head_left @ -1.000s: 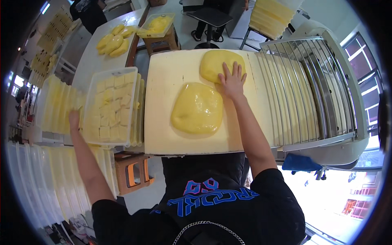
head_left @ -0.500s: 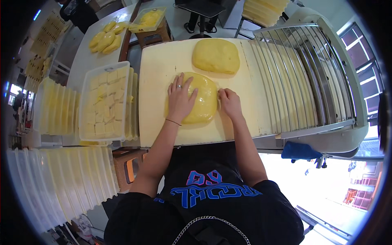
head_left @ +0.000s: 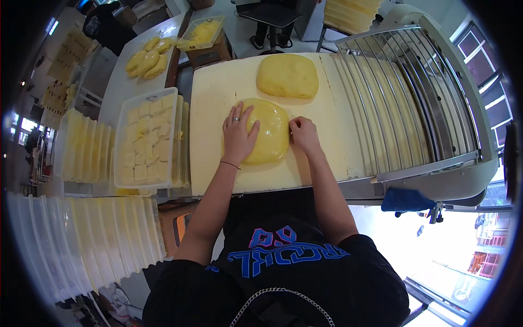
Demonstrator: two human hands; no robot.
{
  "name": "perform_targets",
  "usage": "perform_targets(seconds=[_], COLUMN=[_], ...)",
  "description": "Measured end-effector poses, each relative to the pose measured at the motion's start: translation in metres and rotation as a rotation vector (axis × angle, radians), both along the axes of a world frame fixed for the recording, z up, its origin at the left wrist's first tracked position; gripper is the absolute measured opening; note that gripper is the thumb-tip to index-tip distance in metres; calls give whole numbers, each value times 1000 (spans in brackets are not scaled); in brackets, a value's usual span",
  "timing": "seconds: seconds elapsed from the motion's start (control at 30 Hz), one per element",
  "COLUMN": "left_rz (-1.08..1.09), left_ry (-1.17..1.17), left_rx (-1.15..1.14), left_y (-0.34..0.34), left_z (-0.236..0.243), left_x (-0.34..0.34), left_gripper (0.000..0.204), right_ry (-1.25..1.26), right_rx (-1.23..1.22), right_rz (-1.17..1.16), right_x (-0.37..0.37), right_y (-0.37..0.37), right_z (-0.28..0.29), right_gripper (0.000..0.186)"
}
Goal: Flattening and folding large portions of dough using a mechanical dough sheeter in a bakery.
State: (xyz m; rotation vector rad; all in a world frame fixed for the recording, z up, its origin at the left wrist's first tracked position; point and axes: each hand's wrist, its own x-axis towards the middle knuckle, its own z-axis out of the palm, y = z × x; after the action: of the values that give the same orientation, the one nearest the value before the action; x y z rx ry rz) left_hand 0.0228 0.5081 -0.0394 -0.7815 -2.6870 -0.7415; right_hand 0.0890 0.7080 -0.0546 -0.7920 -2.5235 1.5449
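On the pale work surface (head_left: 210, 92) lie two slabs of yellow dough: a matte one (head_left: 287, 75) at the back and a glossy one (head_left: 267, 133) nearer me, perhaps wrapped in film. My left hand (head_left: 237, 135) rests on the glossy slab's left side, fingers apart, a ring on one of them. My right hand (head_left: 305, 134) is at that slab's right edge with its fingers curled and pressed together; whatever is pinched there is too small to make out.
Left are a tub of pale square pieces (head_left: 144, 139), stacked plastic bins (head_left: 87, 234) and a table with dough lumps (head_left: 147, 64). A tray (head_left: 202, 32) stands on a stool behind. Right is a roller machine with metal guard (head_left: 408, 109). A person (head_left: 109, 27) is behind left.
My left hand has moved from the bins at the left onto the glossy slab. My right hand has left the back slab and closed at the glossy slab's right edge.
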Motion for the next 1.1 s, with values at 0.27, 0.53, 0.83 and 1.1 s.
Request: perform_targets(seconds=[0.27,0.53,0.83,1.1], left_rz=[-101,-209,93,280], left_ry=[-41,132,-114,-193], left_rx=[-277,-242,-200,406], left_y=[21,20,-17,-28], left_z=[32,5,25,-31], left_x=[60,75,60,13], left_gripper=[67,88,81,55], right_ry=[137,106,-310,102], right_rx=[193,196,-98,-147], right_rz=[-75,-76,48,-76], right_x=[-22,-8,24,19], right_y=[4,-23,-27,-62], right_z=[-6,-7,63,47], right_gripper=[36,45,64,43])
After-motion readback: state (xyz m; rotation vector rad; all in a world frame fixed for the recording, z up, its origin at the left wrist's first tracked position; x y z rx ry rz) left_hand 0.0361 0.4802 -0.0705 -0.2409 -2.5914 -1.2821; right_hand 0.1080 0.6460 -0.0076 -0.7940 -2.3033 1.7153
